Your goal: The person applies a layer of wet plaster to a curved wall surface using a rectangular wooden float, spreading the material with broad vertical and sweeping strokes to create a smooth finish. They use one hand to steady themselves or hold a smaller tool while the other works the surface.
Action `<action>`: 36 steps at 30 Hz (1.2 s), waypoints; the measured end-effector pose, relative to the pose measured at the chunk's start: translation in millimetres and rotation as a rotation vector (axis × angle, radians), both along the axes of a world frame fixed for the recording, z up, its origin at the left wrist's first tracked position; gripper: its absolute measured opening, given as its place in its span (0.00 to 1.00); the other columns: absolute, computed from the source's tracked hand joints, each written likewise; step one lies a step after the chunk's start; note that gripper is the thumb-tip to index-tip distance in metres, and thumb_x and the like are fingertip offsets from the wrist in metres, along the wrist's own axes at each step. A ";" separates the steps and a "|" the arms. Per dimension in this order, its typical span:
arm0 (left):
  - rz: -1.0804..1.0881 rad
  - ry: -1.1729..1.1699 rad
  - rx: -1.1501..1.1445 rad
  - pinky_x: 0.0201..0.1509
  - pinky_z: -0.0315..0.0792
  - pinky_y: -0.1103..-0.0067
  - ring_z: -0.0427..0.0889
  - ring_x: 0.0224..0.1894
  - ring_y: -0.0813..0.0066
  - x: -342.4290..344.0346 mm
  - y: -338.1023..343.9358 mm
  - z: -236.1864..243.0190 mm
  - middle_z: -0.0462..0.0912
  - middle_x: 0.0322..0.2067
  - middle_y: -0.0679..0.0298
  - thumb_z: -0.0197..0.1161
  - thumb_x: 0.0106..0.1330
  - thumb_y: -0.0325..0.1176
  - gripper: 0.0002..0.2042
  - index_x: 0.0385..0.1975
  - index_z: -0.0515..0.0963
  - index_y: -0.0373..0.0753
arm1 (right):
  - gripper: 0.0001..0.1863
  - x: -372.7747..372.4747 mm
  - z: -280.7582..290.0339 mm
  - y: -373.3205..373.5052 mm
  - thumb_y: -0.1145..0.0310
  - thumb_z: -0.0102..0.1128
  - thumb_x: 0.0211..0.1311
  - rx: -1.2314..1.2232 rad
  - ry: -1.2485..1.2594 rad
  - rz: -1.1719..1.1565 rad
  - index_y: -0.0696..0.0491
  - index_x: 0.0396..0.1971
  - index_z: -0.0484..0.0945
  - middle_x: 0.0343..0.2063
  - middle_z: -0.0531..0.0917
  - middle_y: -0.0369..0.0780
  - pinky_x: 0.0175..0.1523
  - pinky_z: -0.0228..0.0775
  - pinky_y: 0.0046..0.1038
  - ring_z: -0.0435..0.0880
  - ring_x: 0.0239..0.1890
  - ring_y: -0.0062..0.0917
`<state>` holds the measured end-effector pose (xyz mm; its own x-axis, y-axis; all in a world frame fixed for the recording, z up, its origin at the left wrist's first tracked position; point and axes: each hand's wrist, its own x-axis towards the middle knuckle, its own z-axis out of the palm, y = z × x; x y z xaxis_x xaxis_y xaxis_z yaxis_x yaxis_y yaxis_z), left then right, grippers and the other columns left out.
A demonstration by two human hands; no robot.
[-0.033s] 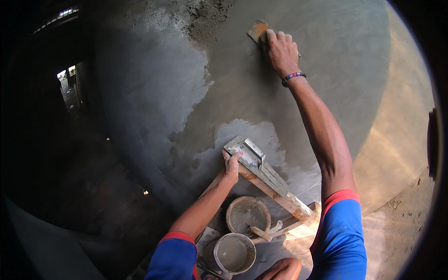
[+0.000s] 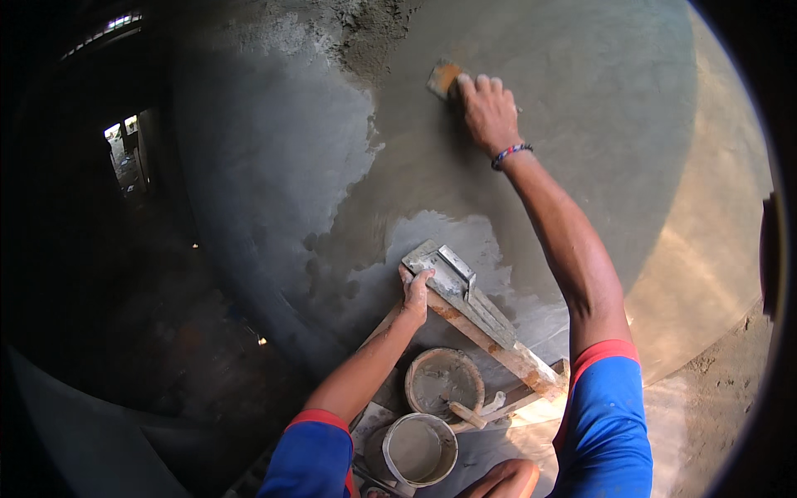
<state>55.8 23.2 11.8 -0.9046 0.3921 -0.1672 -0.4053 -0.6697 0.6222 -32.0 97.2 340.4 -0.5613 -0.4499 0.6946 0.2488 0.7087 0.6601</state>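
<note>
My right hand (image 2: 490, 112) is closed on a small scraper (image 2: 442, 78) with an orange-stained blade, against the grey plastered surface (image 2: 548, 216). My left hand (image 2: 415, 290) is wrapped round the upper end of a wooden beam (image 2: 490, 344), fingertips behind it. A steel float (image 2: 448, 274) with a metal handle lies on that beam, by my left thumb. Below the beam sit a round tub (image 2: 433, 378) holding grey mix and a bucket (image 2: 415, 448) with grey slurry; short wooden handles (image 2: 469, 413) stick out beside the tub.
A patch of rough mortar (image 2: 369, 41) is at the top, beside paler grey areas. The left side is dark, with a bright opening (image 2: 124, 153). Sunlit, sandy ground (image 2: 706, 390) is at the lower right. My bent knee shows at the bottom.
My right hand and the scraper have moved slightly left and down on the surface. My left hand keeps its hold, appearing slightly farther right in the picture.
</note>
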 end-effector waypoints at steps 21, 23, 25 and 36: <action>0.068 0.030 0.079 0.66 0.59 0.67 0.67 0.58 0.60 -4.6 11.7 -7.8 0.69 0.55 0.54 0.63 0.53 0.32 0.32 0.60 0.60 0.39 | 0.16 -19.7 35.0 -1.0 0.72 0.55 0.56 0.004 0.027 0.019 0.52 0.46 0.70 0.37 0.77 0.43 0.43 0.73 0.39 0.77 0.43 0.38; -0.046 0.004 0.057 0.65 0.61 0.69 0.69 0.58 0.67 -5.5 4.1 -4.1 0.71 0.54 0.61 0.60 0.54 0.26 0.31 0.61 0.59 0.42 | 0.20 17.6 -24.1 7.0 0.72 0.56 0.55 0.098 -0.226 -0.057 0.51 0.49 0.70 0.38 0.75 0.41 0.45 0.69 0.33 0.75 0.45 0.34; -0.029 0.016 0.078 0.65 0.61 0.69 0.68 0.59 0.67 -8.0 -2.3 -12.3 0.71 0.54 0.61 0.60 0.54 0.26 0.31 0.60 0.60 0.42 | 0.22 65.1 -57.3 18.8 0.72 0.56 0.56 0.168 -0.553 -0.153 0.50 0.54 0.70 0.40 0.74 0.41 0.47 0.68 0.35 0.74 0.46 0.33; 0.010 0.082 0.083 0.66 0.59 0.71 0.68 0.59 0.65 2.0 9.9 -7.1 0.69 0.57 0.57 0.60 0.54 0.25 0.34 0.64 0.57 0.40 | 0.17 58.0 196.4 38.6 0.62 0.59 0.59 -0.066 0.470 -0.082 0.54 0.46 0.73 0.37 0.81 0.48 0.43 0.76 0.42 0.81 0.42 0.43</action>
<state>57.8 33.1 4.7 -0.9180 0.3921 -0.0596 -0.3479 -0.7241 0.5956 26.1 135.8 536.8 -0.2112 -0.3638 0.9072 0.5661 0.7111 0.4170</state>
